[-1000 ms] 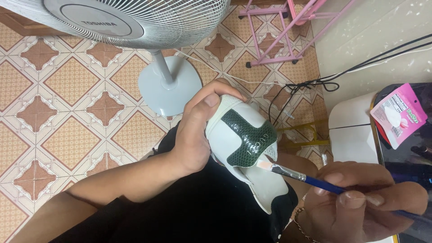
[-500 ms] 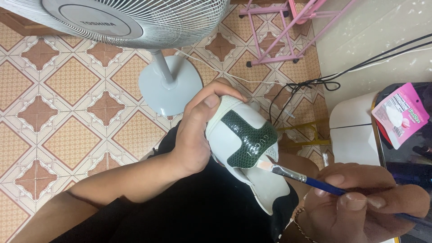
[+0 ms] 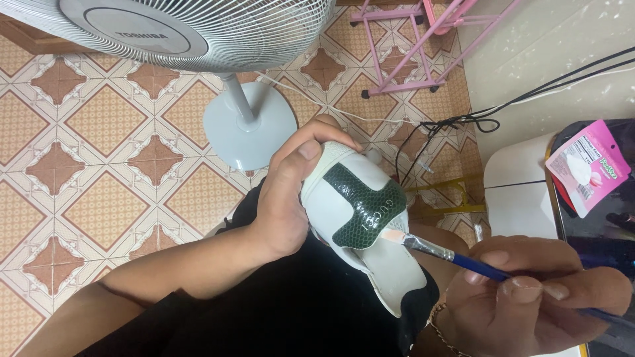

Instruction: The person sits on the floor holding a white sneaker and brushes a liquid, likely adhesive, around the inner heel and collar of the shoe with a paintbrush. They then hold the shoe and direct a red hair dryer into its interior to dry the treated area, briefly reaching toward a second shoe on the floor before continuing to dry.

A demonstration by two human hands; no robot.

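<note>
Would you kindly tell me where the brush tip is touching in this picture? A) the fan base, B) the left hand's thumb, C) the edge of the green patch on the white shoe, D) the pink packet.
C: the brush, held in the right hand, has its bristles on the lower edge of the green patch of the shoe, which the left hand grips.

A home room — patterned floor tiles [image 3: 106,205], standing fan [image 3: 218,33].
</note>
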